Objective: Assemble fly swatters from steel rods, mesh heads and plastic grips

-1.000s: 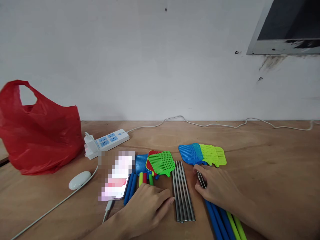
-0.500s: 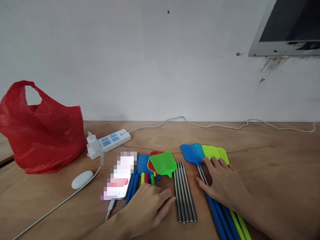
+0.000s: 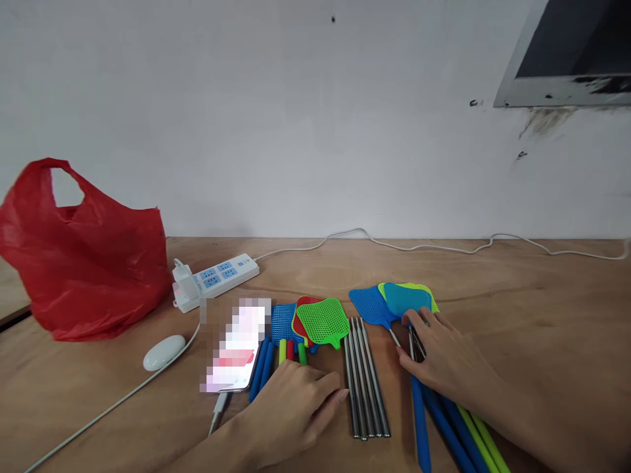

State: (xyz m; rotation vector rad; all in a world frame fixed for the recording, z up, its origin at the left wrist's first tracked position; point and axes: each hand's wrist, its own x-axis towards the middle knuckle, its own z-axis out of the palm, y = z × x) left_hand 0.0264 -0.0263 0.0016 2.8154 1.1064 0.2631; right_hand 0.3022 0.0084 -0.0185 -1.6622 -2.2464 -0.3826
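My right fingers (image 3: 417, 320) are half-curled — grip I cannot tell — a blue-handled swatter (image 3: 420, 422) lying between, lengthwise toward me.

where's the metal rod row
In the head view, the row of metal rods lies right of centre, between the left hand and the right hand.

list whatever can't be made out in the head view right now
All in the head view:
- Text on the phone: blurred by pixelation.
- Lower end of the red handle: hidden by the left hand.
- What lies under the right hand: hidden by the hand itself.
- Contents of the red bag: hidden by its side.
- Dark panel: cut off by the top and right edges.
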